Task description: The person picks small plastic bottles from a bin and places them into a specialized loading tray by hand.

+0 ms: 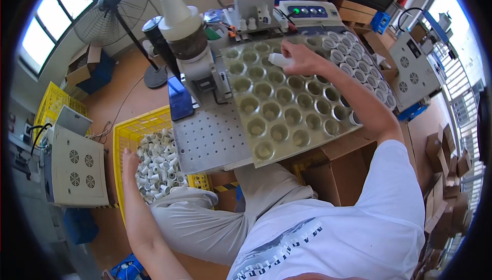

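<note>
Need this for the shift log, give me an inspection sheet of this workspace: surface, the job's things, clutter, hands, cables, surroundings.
Surface: perforated metal plate bearing a tilted moulded tray.
Job's things: tray cups mostly empty; white caps fill its far right rows. Yellow crate on the floor holds loose white parts.
Clutter: small white bottles and orange-handled tool behind the tray.
Hands: right hand holds a white part over the tray; left hand reaches into the crate.
Cables: cord across the floor near the fan.
Surroundings: standing fan, grey cabinets, cardboard boxes, windows.
</note>
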Motion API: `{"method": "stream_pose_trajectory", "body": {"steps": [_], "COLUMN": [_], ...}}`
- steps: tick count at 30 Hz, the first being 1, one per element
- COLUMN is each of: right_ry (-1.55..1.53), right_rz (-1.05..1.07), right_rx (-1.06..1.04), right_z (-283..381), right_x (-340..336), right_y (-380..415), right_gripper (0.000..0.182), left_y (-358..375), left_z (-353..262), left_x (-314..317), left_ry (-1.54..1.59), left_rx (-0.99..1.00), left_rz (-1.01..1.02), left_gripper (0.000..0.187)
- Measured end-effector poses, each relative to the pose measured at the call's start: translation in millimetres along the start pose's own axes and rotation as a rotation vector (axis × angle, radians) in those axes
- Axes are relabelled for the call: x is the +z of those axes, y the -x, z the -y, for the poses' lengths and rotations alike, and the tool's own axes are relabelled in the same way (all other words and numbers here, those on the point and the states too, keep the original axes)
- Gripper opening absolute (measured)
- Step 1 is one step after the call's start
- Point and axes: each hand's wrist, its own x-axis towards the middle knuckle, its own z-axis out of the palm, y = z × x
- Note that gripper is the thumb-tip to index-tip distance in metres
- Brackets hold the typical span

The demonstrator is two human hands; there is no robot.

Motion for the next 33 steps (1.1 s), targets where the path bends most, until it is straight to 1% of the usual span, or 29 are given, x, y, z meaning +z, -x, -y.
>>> {"method": "stream_pose_trajectory", "body": {"steps": [1,2,4,5,6,8,10,11,12,14,16,18,19,20,22,23,25,27,28,29,31,33], "right_ry": [0.041,0.061,0.077,0.098,0.118,0.105,0.092,0.062,0.032,0.027,0.019,0.042,0.037,0.044,0.045,0.048,0.054,0.081,0.086,0.092,0.097,0.145], "right_rz": [0.046,0.035,0.026,0.003,-0.02,-0.034,-0.048,-0.068,-0.088,-0.109,-0.131,-0.144,-0.148,-0.142,-0.14,-0.135,-0.127,-0.091,-0.094,-0.087,-0.08,0.23], "right_rx": [0.045,0.03,0.008,-0.001,-0.008,-0.018,-0.025,-0.017,-0.007,-0.015,-0.016,-0.031,-0.034,-0.03,-0.026,-0.025,-0.027,-0.005,-0.007,-0.041,-0.078,-0.043], "right_z": [7,7,6,5,5,2,4,5,7,4,3,3,3,3,3,4,5,6,5,1,3,17], "right_x": [-3,-3,-2,-1,1,6,9,9,9,12,14,12,12,12,11,11,11,8,7,6,-4,-40], "right_y": [1,0,-3,-4,-4,-5,-4,-2,-1,0,0,1,1,1,1,1,2,2,1,0,-5,-16], "right_gripper": [0.036,0.035,0.034,0.034,0.034,0.033,0.033,0.033,0.033,0.032,0.032,0.032,0.032,0.031,0.031,0.03,0.03,0.03,0.03,0.031,0.032,0.033], "left_y": [9,19,39,38,36,34,37,40,43,47,50,49,32,22,5,-9,-7,-58,-67,-63,-55,-20], "left_z": [-12,-24,-57,-58,-60,-63,-73,-77,-82,-94,-117,-123,-97,-89,-94,-104,-196,-219,-257,-311,-396,-477], "left_x": [-2,-4,-15,-14,-12,-10,-9,-12,-14,-17,-23,-20,-13,-9,-11,-17,-33,-48,-60,-77,-106,-130], "left_ry": [-0.004,-0.007,-0.612,-0.616,-0.415,-0.212,-0.249,-0.343,-0.346,-0.498,-0.405,-0.053,0.023,0.019,0.147,0.217,0.213,0.085,0.184,0.281,0.314,0.276], "left_rx": [-0.026,-0.051,0.266,0.255,0.087,-0.087,-0.127,-0.027,-0.033,0.028,-0.103,-0.299,-0.333,-0.332,-0.137,-0.111,-0.01,0.234,0.293,0.352,0.371,0.389], "left_rz": [-0.021,-0.042,0.015,0.011,0.002,-0.016,-0.06,-0.023,-0.028,0.035,0.089,-0.081,-0.067,-0.072,-0.237,-0.244,-0.444,-0.448,-0.505,-0.561,-0.69,-0.739], "left_gripper": [0.009,0.01,0.01,0.01,0.01,0.011,0.011,0.009,0.009,0.01,0.019,0.035,0.04,0.04,0.036,0.04,0.023,0.021,0.023,0.028,0.028,0.027]}}
